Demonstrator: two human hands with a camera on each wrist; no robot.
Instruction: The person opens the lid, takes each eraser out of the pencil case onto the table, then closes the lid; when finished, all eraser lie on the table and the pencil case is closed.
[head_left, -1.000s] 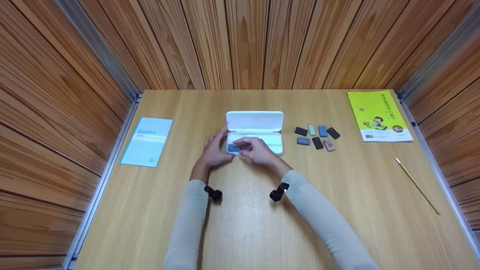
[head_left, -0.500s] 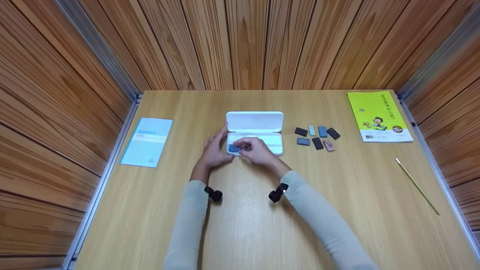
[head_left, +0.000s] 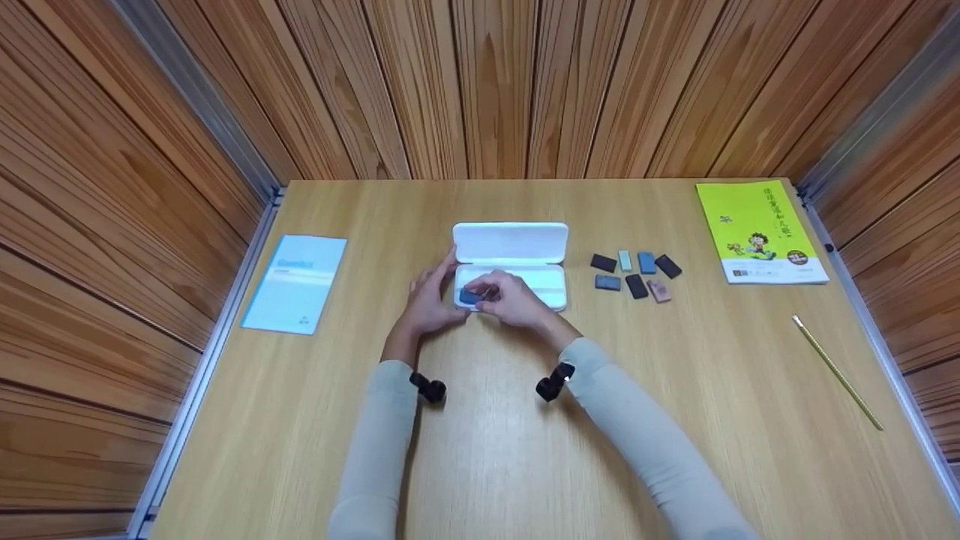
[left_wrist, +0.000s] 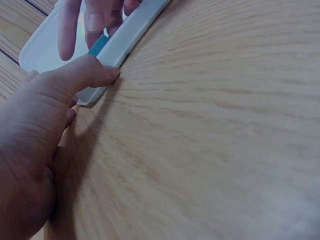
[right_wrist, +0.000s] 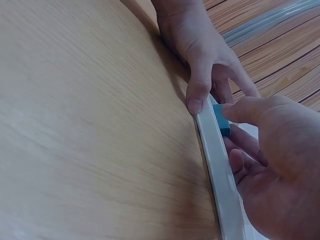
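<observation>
A white pencil case [head_left: 510,244] lies with its lid raised at the back. My left hand [head_left: 430,304] grips the case's left end, thumb on the front edge and fingers along the side. Inside the left end of the case is a blue eraser [head_left: 469,297]. My right hand [head_left: 516,301] reaches over the front rim and pinches that eraser. In the right wrist view the thumb sits on the top edge of the eraser [right_wrist: 220,120], with the other fingers curled behind it. The left wrist view shows only a small corner of the eraser [left_wrist: 98,45].
Right of the case lie several loose erasers, among them a blue one [head_left: 646,262], a black one [head_left: 636,286] and a pink one [head_left: 658,291]. A light blue booklet [head_left: 295,285] is at left, a yellow-green book [head_left: 761,232] at back right, a gold pencil [head_left: 836,371] at right.
The right hand's fingers have curled a little more around the blue eraser, which has shifted slightly right within the case. The left hand and the case hold their place.
</observation>
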